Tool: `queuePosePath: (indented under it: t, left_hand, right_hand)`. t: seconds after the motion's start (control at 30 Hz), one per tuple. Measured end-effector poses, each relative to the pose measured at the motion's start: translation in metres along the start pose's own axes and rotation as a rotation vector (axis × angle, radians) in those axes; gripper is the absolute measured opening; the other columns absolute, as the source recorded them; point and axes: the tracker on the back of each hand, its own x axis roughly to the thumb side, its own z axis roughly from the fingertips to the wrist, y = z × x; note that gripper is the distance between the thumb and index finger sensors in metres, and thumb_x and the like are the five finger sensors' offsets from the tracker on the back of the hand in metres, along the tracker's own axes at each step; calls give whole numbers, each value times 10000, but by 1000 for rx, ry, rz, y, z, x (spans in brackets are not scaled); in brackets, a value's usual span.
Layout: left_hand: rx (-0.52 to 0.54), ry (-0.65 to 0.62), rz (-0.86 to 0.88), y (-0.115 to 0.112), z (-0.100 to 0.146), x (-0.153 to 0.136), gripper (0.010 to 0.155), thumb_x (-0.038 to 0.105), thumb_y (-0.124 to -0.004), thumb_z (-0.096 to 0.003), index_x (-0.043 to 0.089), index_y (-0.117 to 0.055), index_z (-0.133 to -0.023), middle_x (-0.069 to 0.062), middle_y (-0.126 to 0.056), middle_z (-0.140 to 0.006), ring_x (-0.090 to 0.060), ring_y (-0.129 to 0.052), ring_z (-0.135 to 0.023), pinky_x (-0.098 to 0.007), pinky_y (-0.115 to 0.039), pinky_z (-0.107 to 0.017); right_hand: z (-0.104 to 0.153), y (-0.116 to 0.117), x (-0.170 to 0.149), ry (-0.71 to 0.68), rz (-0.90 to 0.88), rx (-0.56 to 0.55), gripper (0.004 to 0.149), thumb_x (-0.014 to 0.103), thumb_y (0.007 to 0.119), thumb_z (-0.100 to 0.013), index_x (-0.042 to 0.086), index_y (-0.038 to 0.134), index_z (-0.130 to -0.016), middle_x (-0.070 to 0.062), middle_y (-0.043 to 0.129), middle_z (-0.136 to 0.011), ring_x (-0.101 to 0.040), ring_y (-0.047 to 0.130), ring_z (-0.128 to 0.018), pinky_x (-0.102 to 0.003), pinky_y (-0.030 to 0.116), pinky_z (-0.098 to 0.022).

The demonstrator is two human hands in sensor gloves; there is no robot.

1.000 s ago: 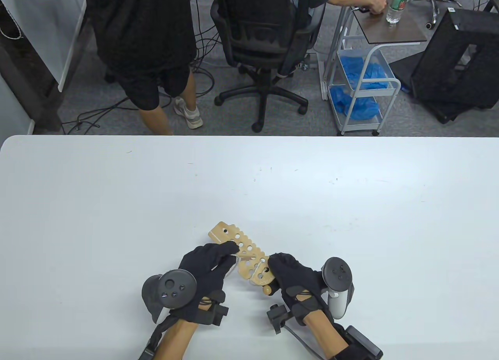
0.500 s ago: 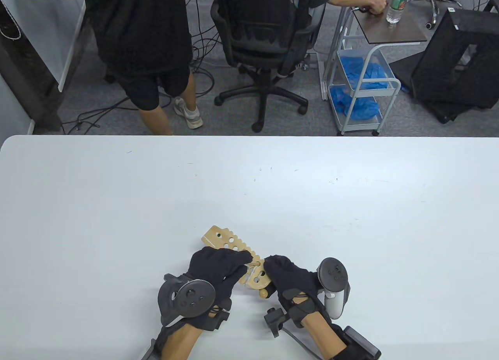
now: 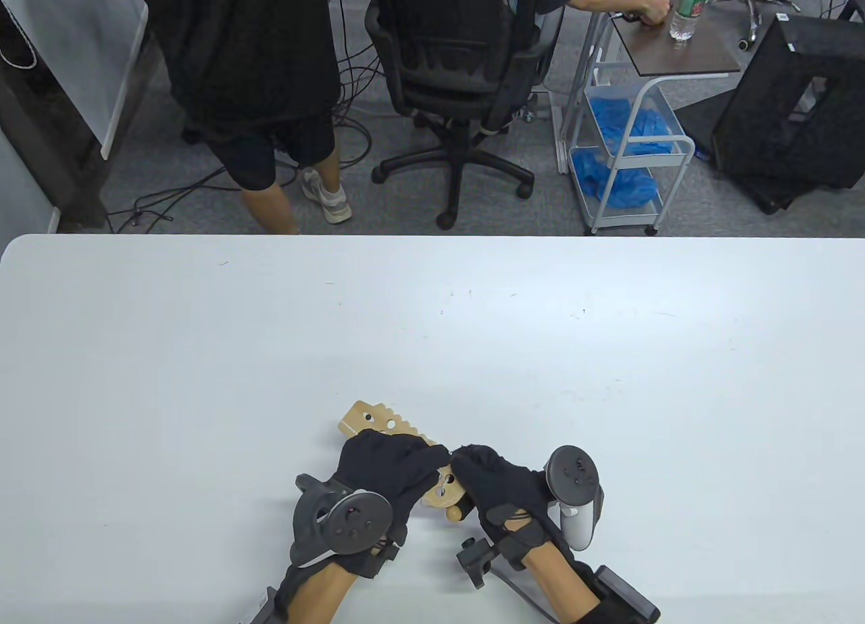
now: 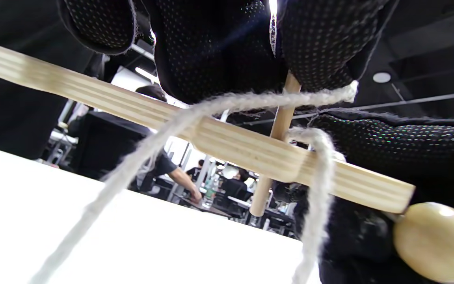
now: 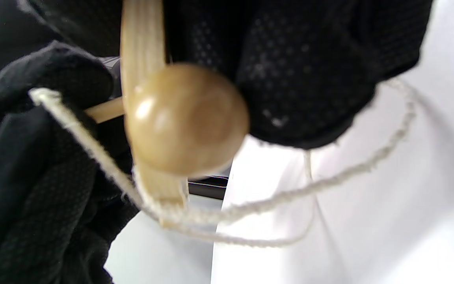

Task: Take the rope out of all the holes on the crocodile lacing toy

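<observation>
The wooden crocodile lacing board [image 3: 367,420] is held just above the table near the front edge. My left hand [image 3: 429,458] lies over its middle and pinches the thin wooden lacing stick [image 4: 277,130], which passes through a hole in the board [image 4: 231,144]. My right hand [image 3: 467,463] grips the board's near end, by the wooden ball [image 3: 453,514]. The white rope [image 4: 132,165] runs from my left fingers under the board and hangs in loops [image 5: 329,181] over the table. The ball [image 5: 183,118] sits at the board's edge [image 5: 140,39].
The white table [image 3: 203,353] stretches wide around the hands. Beyond its far edge are two people, an office chair [image 3: 459,76] and a cart with blue items [image 3: 628,144].
My left hand has moved right over the board and now meets the right hand. The board has shifted left and toward me, and less of it shows.
</observation>
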Motion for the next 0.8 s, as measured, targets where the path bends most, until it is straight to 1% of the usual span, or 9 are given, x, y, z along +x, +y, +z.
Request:
queuePosePath:
  t: [0.1, 0.13, 0.17, 0.2, 0.37, 0.5, 0.57, 0.67, 0.8]
  left_hand:
    - [16, 21, 91, 2, 0, -6, 533, 371, -848, -453, 377, -798, -983, -6, -946, -864, -201, -939, -699, -613, -697, -661]
    - [27, 34, 114, 3, 0, -8, 544, 420, -819, -465, 366, -772, -1003, -7, -942, -870, -201, -936, -702, -614, -696, -662]
    - [39, 44, 128, 5, 1, -10, 568, 365, -850, -456, 361, -755, -1016, -7, -937, -876, -201, -933, -706, -613, -694, -664]
    - [49, 53, 138, 7, 1, -12, 556, 418, -817, -470, 364, -750, -1019, -5, -932, -881, -199, -930, -712, -611, -691, -668]
    - [138, 169, 175, 15, 5, -26, 517, 436, -729, -519, 378, -711, -1032, 9, -891, -920, -169, -924, -712, -573, -712, -664]
    - [180, 287, 287, 16, 8, -40, 511, 456, -694, -531, 344, -695, -1030, 10, -901, -893, -156, -949, -657, -547, -747, -632]
    - [169, 352, 337, 13, 9, -48, 496, 462, -691, -528, 333, -734, -1005, 12, -930, -859, -159, -965, -630, -543, -763, -614]
    - [98, 435, 452, 0, 9, -61, 463, 451, -712, -518, 324, -811, -952, 5, -982, -792, -173, -990, -593, -558, -771, -595]
    - [-59, 388, 621, -19, 5, -68, 494, 436, -744, -508, 313, -789, -984, -26, -951, -855, -224, -951, -695, -601, -720, -628]
  right_hand:
    - [0, -3, 2, -3, -17, -21, 477, 353, 795, -446, -19, 774, -745, -191, 991, -466, -346, 1013, -271, -615, 776, -383]
    - [0, -5, 3, -6, -27, -30, 477, 352, 794, -446, -19, 774, -745, -191, 990, -467, -347, 1012, -271, -615, 776, -383]
    - [1, -7, 4, -10, -35, -43, 477, 352, 794, -446, -18, 772, -746, -190, 990, -469, -346, 1012, -272, -615, 776, -384]
    - [1, -9, 6, -14, -41, -59, 476, 354, 792, -447, -16, 771, -747, -189, 990, -471, -344, 1013, -275, -613, 777, -385]
    - [2, -20, 11, -38, -101, -121, 477, 358, 789, -450, -10, 766, -753, -184, 988, -480, -340, 1013, -284, -610, 777, -392]
    - [3, -25, 15, -54, -171, -151, 477, 363, 785, -452, -2, 762, -759, -179, 986, -487, -335, 1013, -290, -607, 778, -397]
    - [3, -27, 16, -64, -209, -157, 477, 366, 783, -455, 3, 759, -763, -175, 986, -493, -332, 1013, -302, -605, 778, -403]
    - [4, -27, 17, -75, -263, -148, 477, 371, 778, -458, 11, 754, -770, -167, 984, -505, -328, 1014, -311, -602, 777, -413]
    - [3, -22, 17, -86, -299, -85, 477, 371, 772, -460, 10, 754, -772, -168, 983, -507, -331, 1013, -313, -605, 775, -413]
